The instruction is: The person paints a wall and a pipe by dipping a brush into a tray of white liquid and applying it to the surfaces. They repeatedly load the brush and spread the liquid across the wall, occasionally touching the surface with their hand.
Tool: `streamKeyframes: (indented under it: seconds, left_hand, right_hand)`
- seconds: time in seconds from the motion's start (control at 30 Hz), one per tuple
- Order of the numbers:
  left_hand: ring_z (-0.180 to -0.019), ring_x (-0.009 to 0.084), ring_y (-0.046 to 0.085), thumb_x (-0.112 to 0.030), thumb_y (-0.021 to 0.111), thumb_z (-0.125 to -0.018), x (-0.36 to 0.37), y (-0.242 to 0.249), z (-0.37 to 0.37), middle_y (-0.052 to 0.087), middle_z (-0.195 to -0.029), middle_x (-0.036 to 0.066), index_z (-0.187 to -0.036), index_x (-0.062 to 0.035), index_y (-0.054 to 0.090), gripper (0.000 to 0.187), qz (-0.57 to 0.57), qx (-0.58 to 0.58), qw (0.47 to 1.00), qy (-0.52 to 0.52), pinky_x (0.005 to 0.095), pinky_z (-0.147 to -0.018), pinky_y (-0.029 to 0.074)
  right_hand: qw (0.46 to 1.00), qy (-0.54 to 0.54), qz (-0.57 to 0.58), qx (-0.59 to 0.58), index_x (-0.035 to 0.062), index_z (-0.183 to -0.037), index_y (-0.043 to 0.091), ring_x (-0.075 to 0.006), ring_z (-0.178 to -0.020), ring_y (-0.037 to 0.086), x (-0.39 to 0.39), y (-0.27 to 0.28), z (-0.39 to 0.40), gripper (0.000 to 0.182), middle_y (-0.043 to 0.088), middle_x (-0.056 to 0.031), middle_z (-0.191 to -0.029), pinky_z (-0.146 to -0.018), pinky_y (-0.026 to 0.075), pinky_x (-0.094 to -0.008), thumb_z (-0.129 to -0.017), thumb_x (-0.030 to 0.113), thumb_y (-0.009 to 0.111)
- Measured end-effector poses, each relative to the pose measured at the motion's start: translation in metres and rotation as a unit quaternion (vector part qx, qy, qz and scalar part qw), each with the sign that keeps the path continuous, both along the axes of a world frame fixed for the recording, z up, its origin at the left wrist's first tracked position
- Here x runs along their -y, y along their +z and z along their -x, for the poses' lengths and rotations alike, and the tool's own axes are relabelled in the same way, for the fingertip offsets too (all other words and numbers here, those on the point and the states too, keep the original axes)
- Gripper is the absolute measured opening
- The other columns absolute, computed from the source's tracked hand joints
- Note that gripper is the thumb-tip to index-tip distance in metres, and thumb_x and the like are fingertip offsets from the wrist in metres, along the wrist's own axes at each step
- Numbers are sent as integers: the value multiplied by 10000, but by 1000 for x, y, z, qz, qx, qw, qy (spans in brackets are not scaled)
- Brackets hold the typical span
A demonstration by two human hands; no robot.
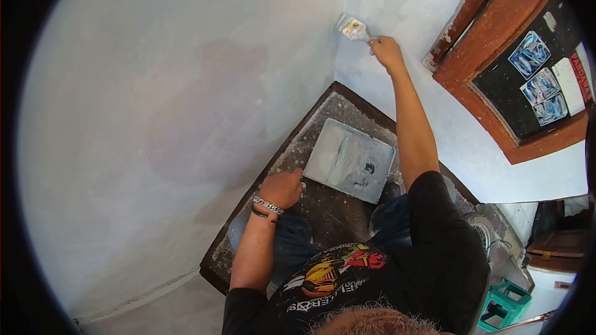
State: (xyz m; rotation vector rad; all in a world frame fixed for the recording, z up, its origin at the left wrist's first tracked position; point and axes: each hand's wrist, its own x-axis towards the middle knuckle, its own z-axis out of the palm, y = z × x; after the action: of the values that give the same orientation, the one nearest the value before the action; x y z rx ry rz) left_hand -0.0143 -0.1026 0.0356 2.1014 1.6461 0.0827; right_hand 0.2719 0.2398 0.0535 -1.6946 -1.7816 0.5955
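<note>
A paintbrush (352,27) with a wide, paint-smeared head touches the white wall at the corner, near the top centre. Its handle is in my right hand (387,54), with the fingers wrapped round it. My left hand (284,188) is closed, low beside the left wall and just left of the tray; whatever its fingers hold, if anything, is hidden. A square paint tray (351,160) with pale paint and dark smudges lies on the speckled dark floor between my hands.
The left wall (155,118) has a faint pinkish patch. At the upper right is a brown wooden frame (459,80) round a dark panel with stickers. A green plastic stool (506,304) and a wheel (481,231) are at the lower right.
</note>
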Motion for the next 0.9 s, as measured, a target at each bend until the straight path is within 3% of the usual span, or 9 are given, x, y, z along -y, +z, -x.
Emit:
streamKeyframes:
  seconds: [0.07,0.2,0.3,0.4,0.5,0.6,0.7,0.77,0.9]
  left_hand:
    - [-837,381,655,-225,626,-859,0,-1,-1,675,-878,185,-967,-30,559,233,5,-1,1000,-3,500,-702,501]
    - [-844,378,655,-220,623,-861,-4,3,-5,674,-895,186,-969,-29,553,230,21,-11,1000,2,496,-708,502]
    - [-852,377,655,-217,619,-863,-7,-2,-5,673,-899,188,-976,-30,553,229,39,-23,999,2,498,-708,502]
    - [-854,378,654,-217,614,-866,-8,0,-7,670,-898,190,-987,-31,550,231,45,-27,999,-4,502,-705,500]
    - [-853,381,653,-218,610,-869,-7,-1,-8,668,-897,189,-998,-33,546,235,24,-11,1000,-11,507,-702,499]
    - [-855,380,652,-218,609,-869,-7,-3,-7,666,-899,186,-1001,-33,544,236,23,-5,1000,-6,508,-706,499]
    - [-922,373,638,-239,595,-890,-9,2,-9,665,-964,177,-1141,-74,546,304,80,-52,995,-1,493,-747,494]
    - [-917,376,639,-241,594,-889,-8,-5,-5,668,-949,179,-1131,-71,548,299,63,-35,997,5,497,-745,493]
    - [-909,380,640,-244,591,-888,-15,-2,-10,670,-924,184,-1115,-65,553,291,72,-39,997,3,506,-744,492]
  right_hand:
    - [999,-7,-18,-33,57,-957,725,-337,-877,679,17,-2,-6,356,707,-171,-853,-795,507,-424,-843,360,577]
    - [989,-29,84,116,75,-992,725,-370,-938,664,7,-92,0,357,703,-191,-934,-847,504,-432,-843,362,573]
    - [985,-2,96,142,54,-976,723,-389,-947,657,17,-118,20,357,690,-221,-954,-855,504,-437,-845,347,567]
    - [991,65,73,88,29,-939,723,-365,-902,672,13,-79,34,350,693,-222,-905,-806,511,-423,-844,330,569]
    - [993,64,55,-80,15,-899,722,-338,-819,681,26,-33,20,344,692,-209,-823,-750,509,-410,-842,322,577]
    - [997,24,33,-60,9,-886,718,-315,-741,676,37,-40,0,347,680,-191,-740,-709,503,-403,-841,326,585]
    - [991,16,126,32,15,-931,717,-383,-895,669,25,-120,-2,357,690,-232,-902,-808,503,-447,-840,331,577]
    - [988,3,140,69,15,-977,707,-408,-1007,634,25,-154,11,364,663,-258,-1038,-886,490,-465,-851,324,562]
    - [992,-41,76,94,21,-1024,691,-407,-1025,629,14,-93,38,365,663,-247,-1055,-894,495,-475,-867,320,552]
